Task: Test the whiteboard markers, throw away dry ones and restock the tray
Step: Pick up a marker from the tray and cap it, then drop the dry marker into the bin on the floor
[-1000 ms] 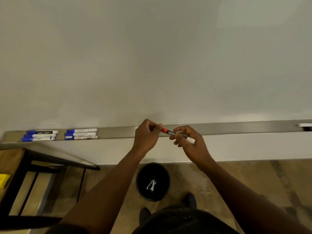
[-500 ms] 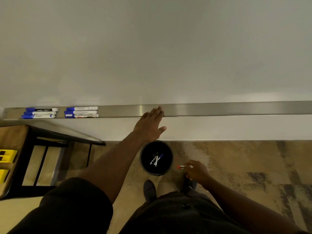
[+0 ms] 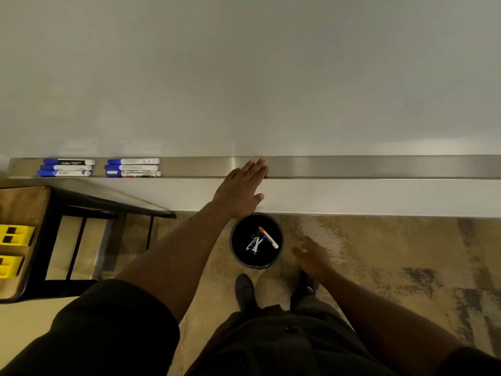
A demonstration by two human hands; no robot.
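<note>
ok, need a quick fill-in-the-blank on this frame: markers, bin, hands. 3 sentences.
1. The red-capped white marker lies inside the round black ____ on the floor.
2. The left hand rests flat on the long metal ____ under the whiteboard.
3. The right hand beside the bin holds ____.

Missing: bin; tray; nothing

markers [image 3: 100,167] on tray [image 3: 379,166], left | bin [image 3: 256,241] on floor below tray
</note>
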